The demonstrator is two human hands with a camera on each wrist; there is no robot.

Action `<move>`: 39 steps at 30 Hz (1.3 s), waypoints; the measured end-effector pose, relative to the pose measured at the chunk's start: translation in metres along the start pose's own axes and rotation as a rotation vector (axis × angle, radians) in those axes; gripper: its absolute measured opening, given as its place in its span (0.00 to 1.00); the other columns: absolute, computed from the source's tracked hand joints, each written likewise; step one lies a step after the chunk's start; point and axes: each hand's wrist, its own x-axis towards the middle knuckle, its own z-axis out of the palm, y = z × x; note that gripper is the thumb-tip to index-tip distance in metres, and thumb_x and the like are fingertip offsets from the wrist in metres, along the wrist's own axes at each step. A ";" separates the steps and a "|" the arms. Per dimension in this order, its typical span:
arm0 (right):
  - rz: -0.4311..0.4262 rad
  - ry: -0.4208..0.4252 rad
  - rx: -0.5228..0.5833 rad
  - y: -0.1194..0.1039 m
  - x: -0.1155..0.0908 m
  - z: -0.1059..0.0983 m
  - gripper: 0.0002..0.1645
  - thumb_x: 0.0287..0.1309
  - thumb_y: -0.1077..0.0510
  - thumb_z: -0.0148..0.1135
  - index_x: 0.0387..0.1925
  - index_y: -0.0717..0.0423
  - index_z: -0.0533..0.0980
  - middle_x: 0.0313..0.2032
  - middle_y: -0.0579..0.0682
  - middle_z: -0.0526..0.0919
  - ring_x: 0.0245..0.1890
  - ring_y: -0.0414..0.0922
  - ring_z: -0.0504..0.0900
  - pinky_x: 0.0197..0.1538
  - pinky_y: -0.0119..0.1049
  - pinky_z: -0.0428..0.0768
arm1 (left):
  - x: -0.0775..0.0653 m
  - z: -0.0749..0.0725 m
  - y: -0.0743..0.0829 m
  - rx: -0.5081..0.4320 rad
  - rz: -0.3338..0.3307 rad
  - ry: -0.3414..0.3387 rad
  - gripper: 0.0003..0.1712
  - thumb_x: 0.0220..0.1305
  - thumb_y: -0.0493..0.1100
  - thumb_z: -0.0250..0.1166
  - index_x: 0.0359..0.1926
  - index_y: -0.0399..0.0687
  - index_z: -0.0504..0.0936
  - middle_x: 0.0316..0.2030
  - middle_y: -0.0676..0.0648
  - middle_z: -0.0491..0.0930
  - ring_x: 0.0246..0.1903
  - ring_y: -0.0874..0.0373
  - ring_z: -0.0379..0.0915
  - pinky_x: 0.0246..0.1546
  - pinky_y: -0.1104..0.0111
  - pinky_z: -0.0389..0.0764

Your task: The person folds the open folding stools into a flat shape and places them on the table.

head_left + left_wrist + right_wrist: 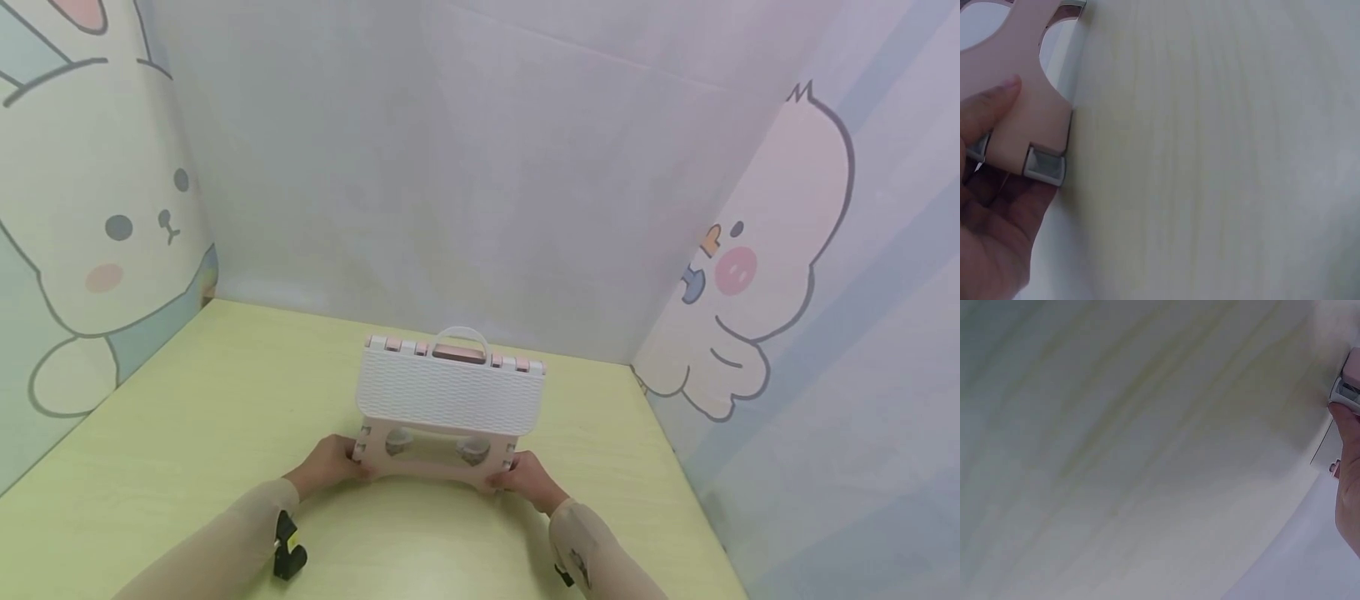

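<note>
A pink and white folding step stool (450, 387) stands at the middle of the table in the head view, a white textured panel above a pink leg panel with two round openings. An arched white handle (462, 333) rises at its top edge. My left hand (330, 462) grips the lower left side. In the left wrist view, the thumb of the left hand (997, 231) lies on the pink panel (1029, 119) and the fingers go behind it. At the lower right side my right hand (531, 482) holds the stool, and the right wrist view shows only part of it.
The pale yellow table (225, 392) stretches out around the stool. Behind it hangs a light curtain (420, 183), with a cartoon rabbit (97, 183) on the left and a cartoon bird (780, 225) on the right. A black device (287, 546) sits on the left sleeve.
</note>
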 end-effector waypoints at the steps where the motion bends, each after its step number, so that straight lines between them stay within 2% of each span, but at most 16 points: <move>1: 0.003 0.001 -0.001 0.000 0.000 0.000 0.16 0.46 0.67 0.67 0.38 0.75 0.79 0.36 0.56 0.85 0.30 0.37 0.75 0.36 0.33 0.76 | 0.000 0.000 0.000 -0.001 0.001 -0.002 0.11 0.47 0.37 0.74 0.32 0.36 0.84 0.24 0.50 0.80 0.24 0.58 0.67 0.27 0.66 0.71; 7: -0.005 0.014 -0.006 0.006 0.002 0.001 0.17 0.45 0.68 0.67 0.38 0.75 0.79 0.36 0.57 0.85 0.30 0.38 0.76 0.35 0.34 0.78 | -0.001 -0.001 -0.001 0.001 0.022 -0.011 0.11 0.47 0.38 0.74 0.32 0.36 0.84 0.24 0.49 0.80 0.24 0.57 0.67 0.28 0.65 0.71; 14: 0.009 0.039 -0.022 0.036 0.018 0.001 0.16 0.45 0.66 0.69 0.39 0.72 0.80 0.37 0.55 0.86 0.30 0.37 0.76 0.34 0.33 0.78 | -0.001 -0.001 -0.001 0.009 0.025 -0.012 0.11 0.48 0.37 0.73 0.32 0.36 0.84 0.24 0.49 0.80 0.24 0.57 0.68 0.28 0.65 0.72; 16: 0.009 0.040 -0.024 0.039 0.019 0.001 0.17 0.44 0.66 0.70 0.38 0.71 0.81 0.37 0.55 0.86 0.30 0.38 0.77 0.34 0.34 0.78 | -0.001 -0.001 -0.001 0.006 0.026 -0.013 0.11 0.48 0.38 0.74 0.33 0.35 0.84 0.25 0.49 0.81 0.24 0.57 0.68 0.28 0.65 0.72; 18: -0.002 0.038 -0.023 0.040 0.018 0.001 0.16 0.45 0.66 0.69 0.38 0.71 0.81 0.37 0.55 0.86 0.31 0.38 0.77 0.35 0.35 0.79 | 0.000 -0.001 -0.002 0.006 0.034 -0.015 0.12 0.48 0.38 0.74 0.33 0.35 0.84 0.25 0.49 0.81 0.24 0.57 0.68 0.28 0.65 0.72; 25: -0.010 0.023 0.003 0.014 0.007 0.001 0.16 0.44 0.69 0.68 0.38 0.75 0.79 0.36 0.58 0.85 0.30 0.38 0.77 0.34 0.35 0.78 | 0.000 -0.002 0.000 0.024 0.027 -0.010 0.12 0.48 0.39 0.74 0.33 0.36 0.84 0.25 0.49 0.82 0.24 0.57 0.68 0.28 0.65 0.73; 32: 0.014 0.022 -0.034 0.035 0.018 0.000 0.17 0.45 0.67 0.70 0.39 0.71 0.80 0.38 0.56 0.86 0.31 0.37 0.77 0.36 0.33 0.77 | 0.001 -0.002 0.002 0.031 0.005 -0.012 0.11 0.48 0.38 0.74 0.32 0.37 0.84 0.25 0.49 0.81 0.24 0.57 0.68 0.28 0.66 0.72; 39: 0.002 0.013 -0.035 0.037 0.020 -0.001 0.17 0.44 0.66 0.70 0.39 0.72 0.80 0.38 0.57 0.86 0.31 0.38 0.77 0.36 0.32 0.77 | 0.002 -0.002 0.000 0.040 -0.001 -0.009 0.10 0.48 0.38 0.74 0.31 0.37 0.84 0.23 0.50 0.80 0.24 0.58 0.67 0.27 0.66 0.71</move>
